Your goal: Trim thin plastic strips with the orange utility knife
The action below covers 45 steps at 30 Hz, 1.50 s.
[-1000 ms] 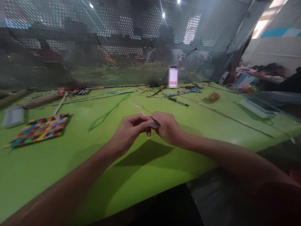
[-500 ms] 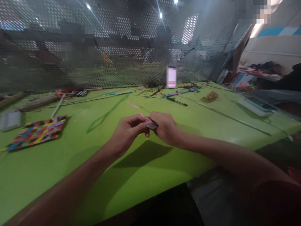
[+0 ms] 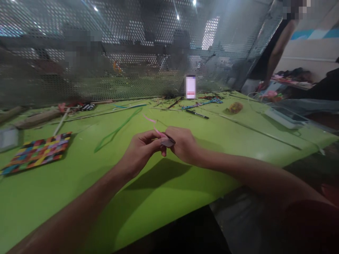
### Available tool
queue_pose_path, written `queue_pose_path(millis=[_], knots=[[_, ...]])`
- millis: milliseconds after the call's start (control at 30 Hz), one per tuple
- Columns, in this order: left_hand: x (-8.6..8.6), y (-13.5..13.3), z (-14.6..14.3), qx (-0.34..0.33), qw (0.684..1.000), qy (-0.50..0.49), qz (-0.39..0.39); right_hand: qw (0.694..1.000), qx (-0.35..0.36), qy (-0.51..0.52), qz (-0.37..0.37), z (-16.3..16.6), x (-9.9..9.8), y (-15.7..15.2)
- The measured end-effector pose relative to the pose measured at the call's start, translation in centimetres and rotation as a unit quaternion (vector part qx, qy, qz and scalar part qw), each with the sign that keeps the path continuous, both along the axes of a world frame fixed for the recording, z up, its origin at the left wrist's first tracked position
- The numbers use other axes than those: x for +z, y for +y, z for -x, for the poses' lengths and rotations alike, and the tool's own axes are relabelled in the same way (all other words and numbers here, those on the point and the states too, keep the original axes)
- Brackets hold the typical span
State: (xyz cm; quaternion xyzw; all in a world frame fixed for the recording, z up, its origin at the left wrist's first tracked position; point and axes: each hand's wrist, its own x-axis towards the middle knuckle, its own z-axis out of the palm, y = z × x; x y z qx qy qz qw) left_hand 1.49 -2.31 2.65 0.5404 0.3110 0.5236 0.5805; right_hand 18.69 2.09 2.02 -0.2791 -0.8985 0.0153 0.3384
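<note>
Above the green tabletop, pinching a pink strip and a grey blade-like piece in the left hand, with the right hand curled just beside (gripping or not, cannot tell); from the left pinch, trailing the strip's long axis toward the far edge, slanting left.

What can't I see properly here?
All in the head view:
Right hand: most fingers, hidden behind its own back.
Grey piece by the left hand: too small and blurred to name.
Phone: its screen, covered by blocky pixels.
Mesh: things behind it, dim.
White box: left end, cut off by the picture's edge.
</note>
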Motion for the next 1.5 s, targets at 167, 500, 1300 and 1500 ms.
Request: queue_pose_path(millis=[167, 500, 1300, 1500], knots=[[0.02, -0.03, -0.02, -0.004, 1.0, 0.0, -0.009, 1.0, 0.001, 0.014, -0.014, 0.11, -0.12, 0.12], [0.24, -0.2, -0.22, -0.004, 1.0, -0.018, 0.0, 1.0, -0.009, -0.003, 0.004, 0.18, 0.27, -0.26], [0.0, -0.09, -0.07, -0.004, 1.0, 0.0, 0.007, 1.0, -0.01, 0.006, 0.016, 0.31, -0.12, -0.09], [-0.14, -0.11, -0.03, -0.023, 0.999, -0.012, 0.021, 1.0, -0.006, 0.004, 0.015, 0.25, -0.11, 0.12]])
